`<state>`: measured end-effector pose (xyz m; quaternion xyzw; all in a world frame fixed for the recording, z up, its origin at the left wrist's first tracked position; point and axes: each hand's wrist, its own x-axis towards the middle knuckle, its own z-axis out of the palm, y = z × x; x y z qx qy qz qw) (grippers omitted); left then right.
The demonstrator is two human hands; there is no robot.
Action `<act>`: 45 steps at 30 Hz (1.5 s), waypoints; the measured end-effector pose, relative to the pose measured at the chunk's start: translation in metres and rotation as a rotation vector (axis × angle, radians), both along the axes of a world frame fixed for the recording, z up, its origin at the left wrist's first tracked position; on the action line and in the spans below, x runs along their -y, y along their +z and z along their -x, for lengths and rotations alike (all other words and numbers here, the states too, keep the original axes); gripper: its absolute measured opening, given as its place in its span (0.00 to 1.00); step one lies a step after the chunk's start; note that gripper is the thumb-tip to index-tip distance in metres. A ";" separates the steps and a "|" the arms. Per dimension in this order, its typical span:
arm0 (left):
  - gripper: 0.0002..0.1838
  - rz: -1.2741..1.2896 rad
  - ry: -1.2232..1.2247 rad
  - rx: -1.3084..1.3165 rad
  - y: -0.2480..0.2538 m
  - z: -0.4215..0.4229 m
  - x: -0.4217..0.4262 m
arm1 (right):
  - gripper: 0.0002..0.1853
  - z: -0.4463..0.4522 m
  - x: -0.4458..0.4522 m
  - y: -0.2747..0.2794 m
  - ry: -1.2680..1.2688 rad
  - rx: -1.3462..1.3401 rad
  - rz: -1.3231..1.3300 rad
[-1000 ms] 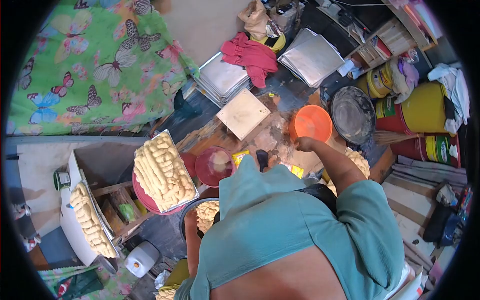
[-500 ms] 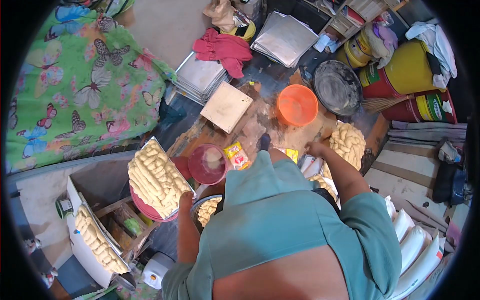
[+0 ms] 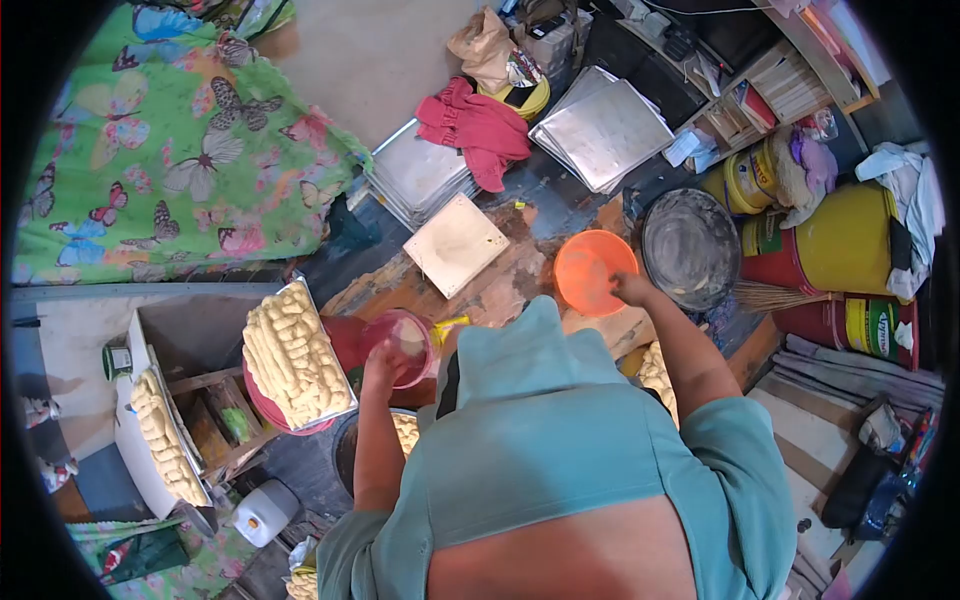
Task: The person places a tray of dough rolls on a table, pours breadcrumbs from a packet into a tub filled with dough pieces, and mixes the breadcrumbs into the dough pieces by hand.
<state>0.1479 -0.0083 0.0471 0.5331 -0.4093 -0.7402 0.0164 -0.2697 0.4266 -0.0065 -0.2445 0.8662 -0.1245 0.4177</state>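
My right hand [image 3: 630, 289] is at the near right rim of an orange bucket [image 3: 575, 262], its fingers curled over the edge. My left hand [image 3: 379, 366] is raised by the left rim of a pink tub [image 3: 425, 368] with something pale inside. Its fingers look drawn together; whether they grip the rim or something small cannot be made out. Left of it, a tray of shaped pale dough pieces [image 3: 297, 355] rests on a red tub. More dough [image 3: 657, 385] shows beside my right forearm, partly hidden by my teal shirt. A yellow packet [image 3: 450, 326] peeks out beyond the pink tub.
A pale square board [image 3: 456, 246] lies ahead on the floor. Stacked metal trays [image 3: 605, 130], a dusty black basin [image 3: 690, 250] and large lidded buckets [image 3: 845, 245] stand farther off. At left are a butterfly-print cloth [image 3: 190, 150] and another dough tray [image 3: 165, 440].
My right hand has gone from beside the dough on the right to the orange bucket's rim. My left hand has moved from the dough tray's corner to the pink tub. The view has shifted.
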 end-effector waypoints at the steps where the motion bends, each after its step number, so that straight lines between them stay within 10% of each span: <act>1: 0.25 0.001 -0.038 -0.110 -0.003 0.018 -0.007 | 0.23 0.009 0.012 0.016 0.057 -0.025 0.049; 13: 0.27 0.031 -0.396 -0.206 0.126 0.187 -0.064 | 0.22 0.046 0.051 0.032 0.047 0.046 0.311; 45: 0.20 0.047 -0.124 -0.094 0.063 0.121 -0.033 | 0.23 0.095 0.041 -0.049 0.048 0.026 0.044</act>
